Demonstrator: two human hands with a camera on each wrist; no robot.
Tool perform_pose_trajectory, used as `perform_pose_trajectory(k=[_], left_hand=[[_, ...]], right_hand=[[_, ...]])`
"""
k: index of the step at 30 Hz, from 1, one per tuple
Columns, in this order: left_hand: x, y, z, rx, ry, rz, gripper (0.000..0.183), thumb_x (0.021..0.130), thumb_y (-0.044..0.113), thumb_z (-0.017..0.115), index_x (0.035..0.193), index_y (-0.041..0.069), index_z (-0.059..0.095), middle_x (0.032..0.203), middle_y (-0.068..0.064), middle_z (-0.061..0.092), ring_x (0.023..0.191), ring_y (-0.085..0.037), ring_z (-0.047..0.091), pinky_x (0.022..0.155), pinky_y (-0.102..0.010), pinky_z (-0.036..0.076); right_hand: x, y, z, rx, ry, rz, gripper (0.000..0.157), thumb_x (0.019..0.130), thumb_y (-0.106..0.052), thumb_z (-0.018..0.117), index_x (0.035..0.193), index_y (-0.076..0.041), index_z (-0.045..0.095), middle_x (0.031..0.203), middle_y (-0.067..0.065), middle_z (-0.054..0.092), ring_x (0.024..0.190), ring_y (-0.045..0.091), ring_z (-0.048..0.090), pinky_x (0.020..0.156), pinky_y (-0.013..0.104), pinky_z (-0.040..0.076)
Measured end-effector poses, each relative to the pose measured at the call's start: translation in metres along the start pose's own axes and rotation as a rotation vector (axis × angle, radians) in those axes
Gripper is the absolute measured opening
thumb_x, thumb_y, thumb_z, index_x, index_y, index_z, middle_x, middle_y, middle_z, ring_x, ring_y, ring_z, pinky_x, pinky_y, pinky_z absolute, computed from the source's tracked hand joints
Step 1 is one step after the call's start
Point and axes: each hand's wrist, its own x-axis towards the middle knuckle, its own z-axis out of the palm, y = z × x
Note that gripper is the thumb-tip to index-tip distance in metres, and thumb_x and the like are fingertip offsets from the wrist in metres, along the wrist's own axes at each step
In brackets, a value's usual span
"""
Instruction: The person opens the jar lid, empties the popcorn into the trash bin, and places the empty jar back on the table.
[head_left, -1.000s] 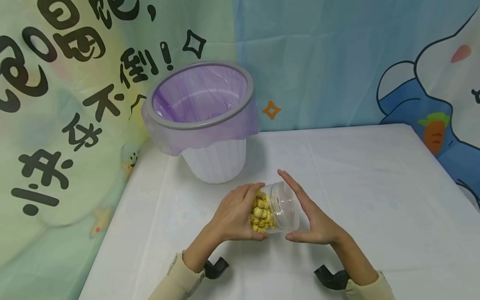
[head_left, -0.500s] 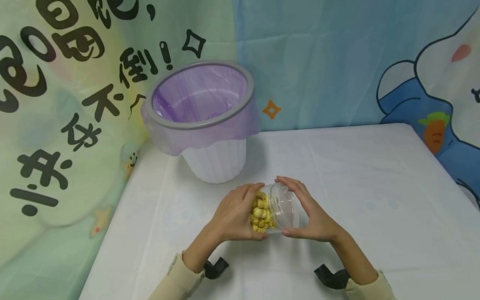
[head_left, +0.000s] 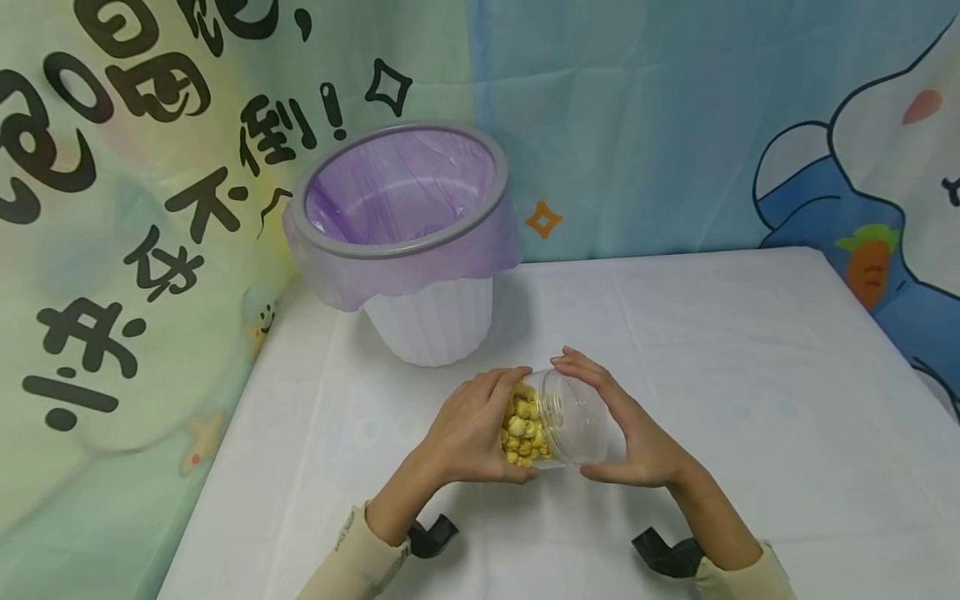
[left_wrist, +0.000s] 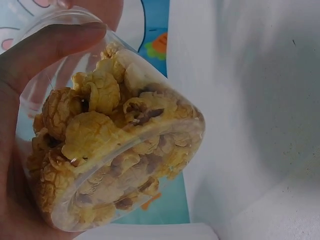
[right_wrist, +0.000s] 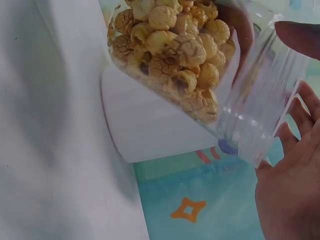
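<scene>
A clear plastic jar [head_left: 525, 429] of yellow popcorn lies tilted on its side between both hands, its base towards the left. My left hand [head_left: 468, 433] grips the jar's body, with the thumb below and the fingers over the top. The clear screw lid [head_left: 588, 425] faces right. Around its edge my right hand [head_left: 637, 437] holds the lid, with fingertips at the upper rim and thumb at the lower rim. In the left wrist view, popcorn [left_wrist: 92, 135] presses against the jar's base. The ridged lid [right_wrist: 265, 90] lies between thumb and fingers in the right wrist view.
Behind the jar stands a white waste bin [head_left: 435, 325] with a grey rim and a purple bin liner [head_left: 405, 192]. A white cloth covers the table [head_left: 720, 375]. A printed curtain [head_left: 645, 125] hangs along the back and left.
My right hand first closes in on the lid, then shifts slightly right with its fingers spread a little wider. The lid's end also sits slightly farther right. My left hand keeps its hold.
</scene>
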Motion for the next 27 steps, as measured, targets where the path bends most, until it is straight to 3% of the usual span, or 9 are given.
perform_pose_trajectory(k=[6,10,12,18,23,27], left_hand=[[-0.001,-0.001,-0.002,0.001,0.007,-0.014,0.11,0.049,0.057,0.079,0.137,0.011,0.032,0.125,-0.005,0.048,0.112,-0.019,0.049,0.09,-0.035,0.043],[-0.002,-0.001,-0.002,0.006,0.01,-0.019,0.111,0.049,0.057,0.08,0.137,0.011,0.032,0.125,-0.006,0.048,0.112,-0.019,0.048,0.091,-0.035,0.043],[-0.002,-0.001,-0.002,0.005,0.007,-0.022,0.111,0.049,0.057,0.08,0.138,0.011,0.032,0.126,-0.006,0.048,0.113,-0.02,0.048,0.091,-0.035,0.043],[-0.002,-0.001,-0.002,0.008,-0.002,-0.021,0.112,0.049,0.057,0.08,0.138,0.01,0.031,0.126,-0.006,0.048,0.113,-0.02,0.048,0.093,-0.036,0.042],[-0.002,0.0,-0.003,0.01,0.005,-0.014,0.111,0.049,0.056,0.08,0.138,0.01,0.032,0.124,-0.006,0.048,0.111,-0.02,0.049,0.091,-0.035,0.043],[-0.001,0.002,-0.003,0.009,0.005,-0.009,0.111,0.048,0.056,0.081,0.137,0.01,0.033,0.124,-0.006,0.048,0.111,-0.019,0.049,0.091,-0.035,0.043]], right_hand=[[-0.007,0.003,-0.012,-0.035,0.086,0.012,0.101,0.05,-0.008,0.078,0.138,0.006,0.03,0.143,0.019,0.029,0.136,0.03,0.017,0.094,0.068,0.015],[-0.018,0.008,-0.026,-0.099,0.147,0.052,0.103,0.049,-0.005,0.08,0.139,0.006,0.03,0.143,0.018,0.031,0.135,0.025,0.019,0.104,0.051,0.014],[-0.024,0.011,-0.035,-0.126,0.165,0.098,0.104,0.049,-0.004,0.081,0.14,0.003,0.031,0.143,0.016,0.031,0.135,0.024,0.019,0.105,0.048,0.013],[-0.046,0.026,-0.06,-0.254,0.25,0.309,0.104,0.051,-0.001,0.085,0.142,-0.005,0.034,0.142,0.015,0.03,0.13,0.017,0.018,0.093,0.065,0.018],[-0.068,0.042,-0.08,-0.466,0.23,0.572,0.101,0.062,-0.023,0.084,0.145,-0.008,0.027,0.142,0.022,0.025,0.126,0.037,0.018,0.088,0.068,0.02],[-0.086,0.055,-0.091,-0.58,0.185,0.663,0.103,0.065,-0.034,0.081,0.144,0.0,0.024,0.138,0.03,0.025,0.122,0.049,0.019,0.09,0.068,0.015]])
